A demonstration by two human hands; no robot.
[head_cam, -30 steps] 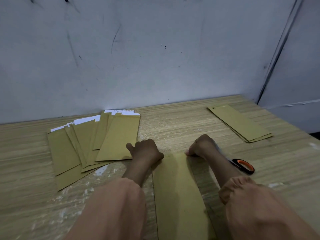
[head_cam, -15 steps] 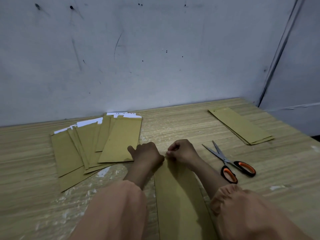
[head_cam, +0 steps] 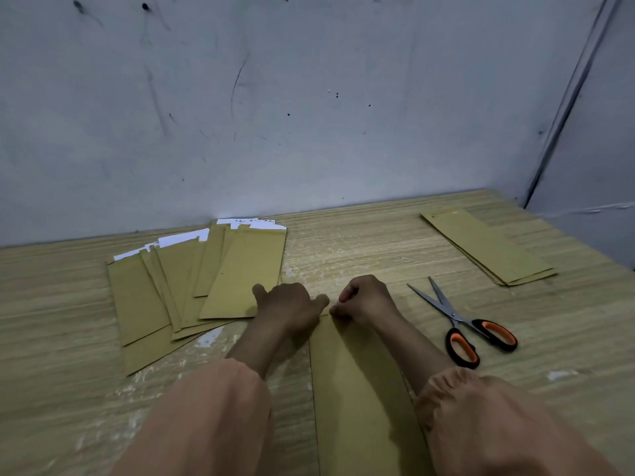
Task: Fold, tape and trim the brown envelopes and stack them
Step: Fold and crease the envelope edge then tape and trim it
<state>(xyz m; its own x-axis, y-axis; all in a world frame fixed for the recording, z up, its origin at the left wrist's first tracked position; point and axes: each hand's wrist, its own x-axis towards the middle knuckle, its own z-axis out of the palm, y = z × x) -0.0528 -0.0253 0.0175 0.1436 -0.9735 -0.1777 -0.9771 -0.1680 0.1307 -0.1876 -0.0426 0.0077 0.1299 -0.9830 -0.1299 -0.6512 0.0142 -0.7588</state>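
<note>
Your left hand [head_cam: 292,305] and right hand [head_cam: 366,298] meet at the far end of the brown envelope [head_cam: 357,389] lying lengthwise on the surface [head_cam: 343,249], fingers curled, pinching its top edge; open scissors [head_cam: 460,321] lie right.

bare room, scuffed wall [head_cam: 309,115], wood-grain floor [head_cam: 343,255]

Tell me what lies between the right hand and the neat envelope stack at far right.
In the head view, the orange-handled scissors lie open on the table between the right hand and the stack; the rest is bare wood.
</note>
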